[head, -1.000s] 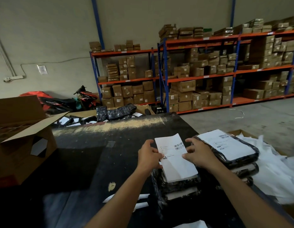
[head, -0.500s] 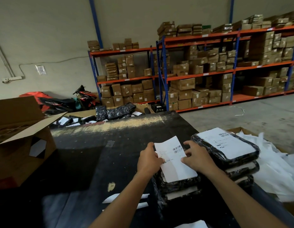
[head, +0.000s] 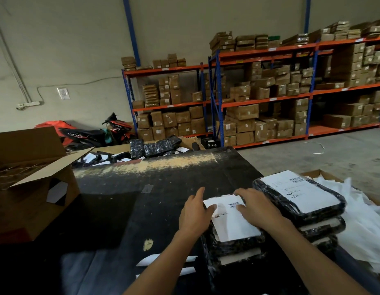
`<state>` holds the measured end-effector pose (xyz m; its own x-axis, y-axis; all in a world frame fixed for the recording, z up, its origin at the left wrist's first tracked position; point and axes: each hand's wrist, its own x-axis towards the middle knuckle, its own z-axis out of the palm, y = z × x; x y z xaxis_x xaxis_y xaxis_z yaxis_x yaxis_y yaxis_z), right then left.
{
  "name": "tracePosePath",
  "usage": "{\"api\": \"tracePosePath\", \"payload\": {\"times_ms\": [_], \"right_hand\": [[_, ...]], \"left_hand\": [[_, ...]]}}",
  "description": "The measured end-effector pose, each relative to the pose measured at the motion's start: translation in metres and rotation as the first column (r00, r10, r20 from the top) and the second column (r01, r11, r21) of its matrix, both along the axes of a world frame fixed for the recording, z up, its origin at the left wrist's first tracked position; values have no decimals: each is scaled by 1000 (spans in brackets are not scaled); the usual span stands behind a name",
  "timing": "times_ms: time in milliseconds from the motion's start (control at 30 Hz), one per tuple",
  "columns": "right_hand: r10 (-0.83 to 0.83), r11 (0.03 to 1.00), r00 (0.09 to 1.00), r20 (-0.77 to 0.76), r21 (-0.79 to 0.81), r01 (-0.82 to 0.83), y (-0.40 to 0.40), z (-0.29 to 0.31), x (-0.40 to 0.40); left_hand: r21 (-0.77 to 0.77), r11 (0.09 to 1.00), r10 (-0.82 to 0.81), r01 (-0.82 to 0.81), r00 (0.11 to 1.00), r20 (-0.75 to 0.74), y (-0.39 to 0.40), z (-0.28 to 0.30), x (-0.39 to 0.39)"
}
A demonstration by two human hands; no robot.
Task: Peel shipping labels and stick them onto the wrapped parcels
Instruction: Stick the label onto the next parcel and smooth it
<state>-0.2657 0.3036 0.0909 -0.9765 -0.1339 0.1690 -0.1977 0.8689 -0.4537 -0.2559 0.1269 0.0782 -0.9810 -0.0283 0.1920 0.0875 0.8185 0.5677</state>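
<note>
Both hands, left hand (head: 195, 213) and right hand (head: 256, 207), press flat a white paper shipping label (head: 231, 220) onto our black plastic-wrapped parcel (head: 233, 243); at two o'clock, a labelled black parcel stack (head: 299, 199) looks done.

the black, scuffed work table (head: 163, 188) offers open surface ahead of and to the left of the hands, up to its worn far edge. on the left, a large open brown cardboard box (head: 35, 199) with one flap (head: 48, 169) jutting over the table blocks passage on that side. to the right, a stack of black bubble-wrapped parcels topped with a white label (head: 299, 194) stands just beside the near stack of black wrapped parcels (head: 236, 243), leaving only a narrow gap between them. beyond it, crumpled white backing paper (head: 359, 220) fills a carton. white paper strips (head: 163, 260) lie flat near the left forearm.
</note>
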Motion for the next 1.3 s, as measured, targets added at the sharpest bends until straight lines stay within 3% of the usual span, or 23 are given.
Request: {"api": "tracePosePath", "payload": {"times_ms": [167, 333, 467, 567, 733, 967, 1100, 1200, 1300], "right_hand": [[80, 995, 988, 135, 47, -87, -21, -10, -21], [-10, 999, 972, 235, 39, 1, -20, -24, -29], [-20, 999, 942, 335, -29, 32, -16, -18, -31], [4, 999, 946, 324, -46, 12, -17, -11, -30], [-1, 998, 967, 256, -67, 19, -17, -25, -32], [26, 1000, 940, 340, -7, -25, -12, -15, -45], [24, 1000, 935, 353, -25, -16, -7, -22, -43], [52, 996, 952, 303, -84, -27, 0, -25, -50], [53, 999, 955, 292, -18, -50, -2, -19, -55]], "left_hand": [[-69, 991, -102, 117, 977, 187, 5, -6, -9], [-154, 980, -78, 126, 954, 289, 0, -7, -13], [-29, 997, -62, 76, 939, 337, -3, -5, -14], [34, 999, -52, 43, 934, 354, 2, -1, -16], [-57, 997, -31, 52, 947, 319, 4, -7, -16], [28, 999, -35, 26, 916, 401, 3, 3, -27], [-55, 998, 44, -28, 947, 318, 8, -7, -25], [-1, 998, 62, -64, 959, 278, 0, -11, -28], [13, 998, 47, -54, 947, 319, -2, -6, -32]]}}
